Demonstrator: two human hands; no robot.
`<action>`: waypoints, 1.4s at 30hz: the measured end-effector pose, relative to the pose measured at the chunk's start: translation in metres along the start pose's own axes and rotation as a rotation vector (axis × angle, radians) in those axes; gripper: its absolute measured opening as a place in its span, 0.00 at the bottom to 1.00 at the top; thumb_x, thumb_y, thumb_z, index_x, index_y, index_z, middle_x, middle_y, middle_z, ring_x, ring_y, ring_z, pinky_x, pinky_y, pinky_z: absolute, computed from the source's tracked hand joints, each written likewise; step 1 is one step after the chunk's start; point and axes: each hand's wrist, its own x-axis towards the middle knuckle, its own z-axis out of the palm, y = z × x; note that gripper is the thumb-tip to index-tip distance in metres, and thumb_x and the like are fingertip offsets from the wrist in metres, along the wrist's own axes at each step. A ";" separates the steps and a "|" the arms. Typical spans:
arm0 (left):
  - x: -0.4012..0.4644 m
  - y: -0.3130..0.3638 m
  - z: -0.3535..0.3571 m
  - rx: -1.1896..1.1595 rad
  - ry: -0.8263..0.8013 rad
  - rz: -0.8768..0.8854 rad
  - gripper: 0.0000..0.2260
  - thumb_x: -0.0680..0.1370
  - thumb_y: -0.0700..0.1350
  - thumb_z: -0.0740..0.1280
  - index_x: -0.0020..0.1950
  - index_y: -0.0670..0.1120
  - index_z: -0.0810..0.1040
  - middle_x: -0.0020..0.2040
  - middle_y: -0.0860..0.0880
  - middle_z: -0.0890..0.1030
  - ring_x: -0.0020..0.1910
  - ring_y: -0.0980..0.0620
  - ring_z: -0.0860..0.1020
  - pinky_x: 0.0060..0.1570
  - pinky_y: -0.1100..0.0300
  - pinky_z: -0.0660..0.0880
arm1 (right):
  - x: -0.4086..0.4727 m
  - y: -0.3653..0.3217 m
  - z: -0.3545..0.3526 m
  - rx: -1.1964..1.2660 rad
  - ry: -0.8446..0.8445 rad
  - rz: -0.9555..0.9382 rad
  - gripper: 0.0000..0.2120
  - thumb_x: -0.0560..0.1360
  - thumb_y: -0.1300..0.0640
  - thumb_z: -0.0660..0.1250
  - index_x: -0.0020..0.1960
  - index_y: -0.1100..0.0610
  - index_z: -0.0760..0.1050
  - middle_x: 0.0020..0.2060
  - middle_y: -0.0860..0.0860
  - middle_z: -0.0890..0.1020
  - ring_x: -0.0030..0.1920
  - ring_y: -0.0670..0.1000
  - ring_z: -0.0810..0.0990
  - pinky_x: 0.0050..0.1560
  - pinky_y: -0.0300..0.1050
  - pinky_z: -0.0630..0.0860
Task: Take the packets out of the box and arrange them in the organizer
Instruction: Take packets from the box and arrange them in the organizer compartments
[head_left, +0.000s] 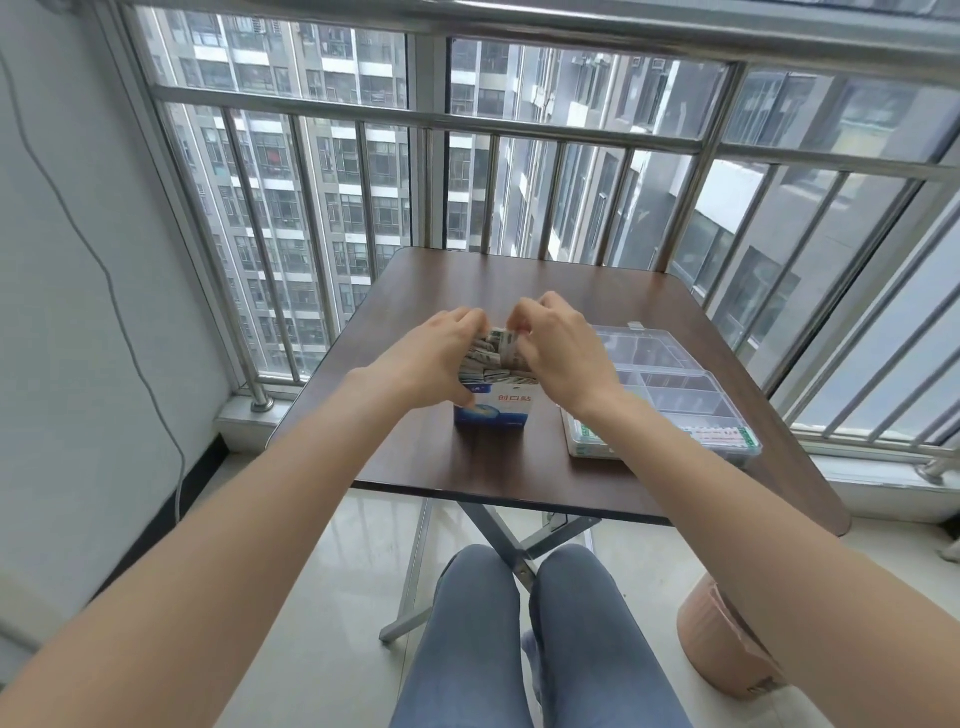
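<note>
A bundle of packets (493, 351), standing upright, is gripped from both sides at the open top of the box (493, 410) — left hand (441, 358) and right hand (558, 353) curled round it. The clear organizer (670, 395) lies just right of the box, nearer the right hand — a few labelled packets appear to sit in its near compartments.

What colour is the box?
The box is blue and white with red writing, seen in the head view.

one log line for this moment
step: pulling packets from box | left hand: steadies box | right hand: pinches packets | organizer: right of box
</note>
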 end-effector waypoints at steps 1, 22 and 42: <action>0.001 0.000 0.000 0.002 -0.005 -0.002 0.30 0.64 0.43 0.78 0.61 0.43 0.67 0.59 0.47 0.72 0.57 0.49 0.69 0.53 0.58 0.67 | 0.001 0.002 -0.002 0.034 -0.014 -0.016 0.06 0.78 0.62 0.60 0.52 0.60 0.74 0.49 0.56 0.74 0.47 0.58 0.76 0.48 0.54 0.75; 0.017 -0.006 -0.002 -0.034 -0.065 -0.031 0.32 0.63 0.42 0.78 0.63 0.44 0.67 0.60 0.47 0.74 0.58 0.48 0.71 0.54 0.58 0.68 | 0.012 0.023 -0.003 0.110 -0.071 -0.070 0.16 0.77 0.67 0.60 0.60 0.55 0.78 0.48 0.58 0.77 0.46 0.51 0.72 0.46 0.42 0.72; 0.022 -0.001 -0.001 0.004 -0.097 -0.054 0.33 0.65 0.40 0.76 0.65 0.44 0.66 0.63 0.46 0.72 0.60 0.48 0.70 0.56 0.58 0.68 | 0.017 0.021 -0.009 0.069 -0.009 -0.066 0.05 0.74 0.65 0.67 0.49 0.60 0.73 0.43 0.54 0.78 0.44 0.52 0.77 0.40 0.41 0.70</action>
